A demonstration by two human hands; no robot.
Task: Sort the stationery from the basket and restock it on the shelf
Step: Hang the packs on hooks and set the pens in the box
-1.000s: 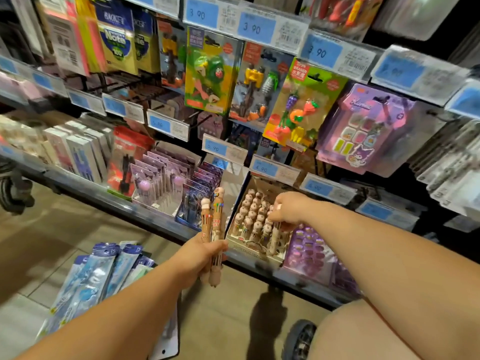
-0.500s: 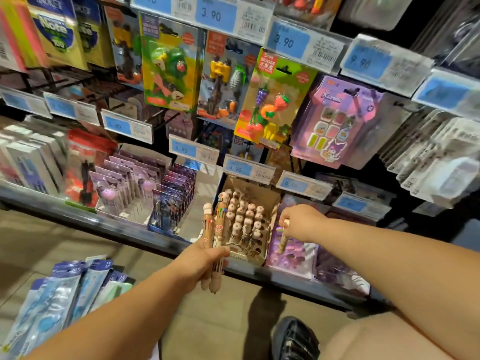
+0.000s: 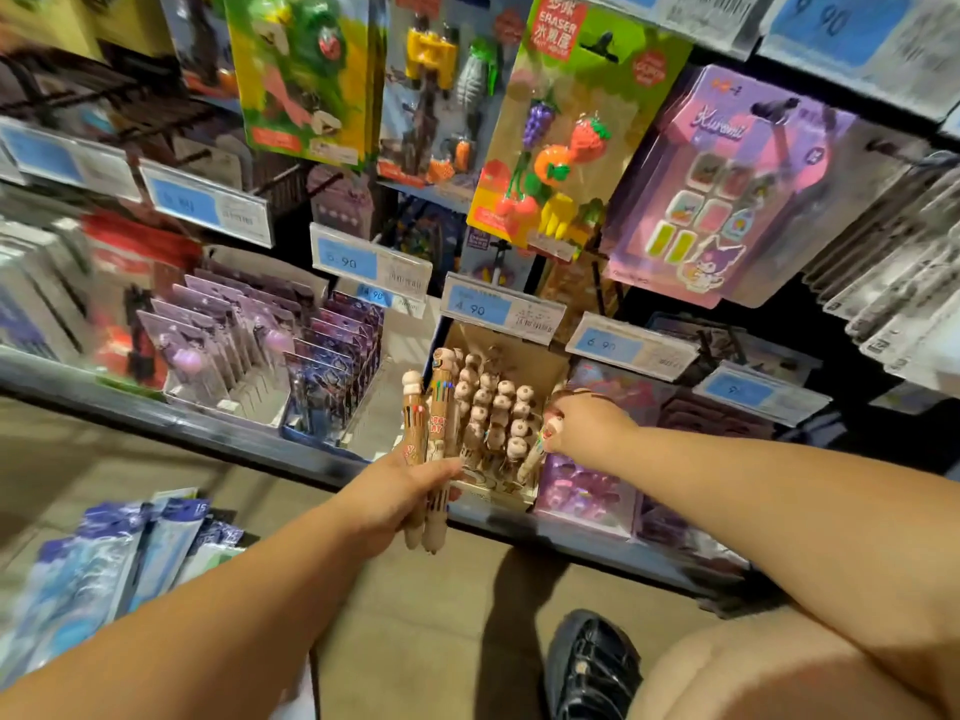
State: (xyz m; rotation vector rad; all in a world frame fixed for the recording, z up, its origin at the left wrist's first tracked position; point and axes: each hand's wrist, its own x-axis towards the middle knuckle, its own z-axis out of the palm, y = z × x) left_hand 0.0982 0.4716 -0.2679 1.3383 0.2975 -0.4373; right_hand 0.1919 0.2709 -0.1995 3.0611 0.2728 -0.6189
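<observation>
My left hand [image 3: 395, 496] grips two brown multicolour pens [image 3: 431, 444] with character heads, upright, just in front of the shelf edge. To their right a cardboard display box [image 3: 545, 361] on the shelf holds several of the same pens [image 3: 493, 413] standing in rows. At the box's right front corner my right hand [image 3: 587, 423] pinches one more such pen [image 3: 537, 449], tilted, its lower end down among the standing pens. Blue packaged stationery [image 3: 104, 558] lies at the lower left; the basket under it is hidden.
The metal shelf [image 3: 156, 413] carries purple pen packs [image 3: 208, 335], dark blue packs [image 3: 337, 366] and purple items [image 3: 582, 491] right of the box. Eraser cards [image 3: 566, 122] and a purple sticker card [image 3: 727, 189] hang above. My black shoe [image 3: 592, 662] is on the floor.
The view has drawn closer and shifted right. My right hand has kept hold of its pen at the box's right front corner. The left hand still holds two pens.
</observation>
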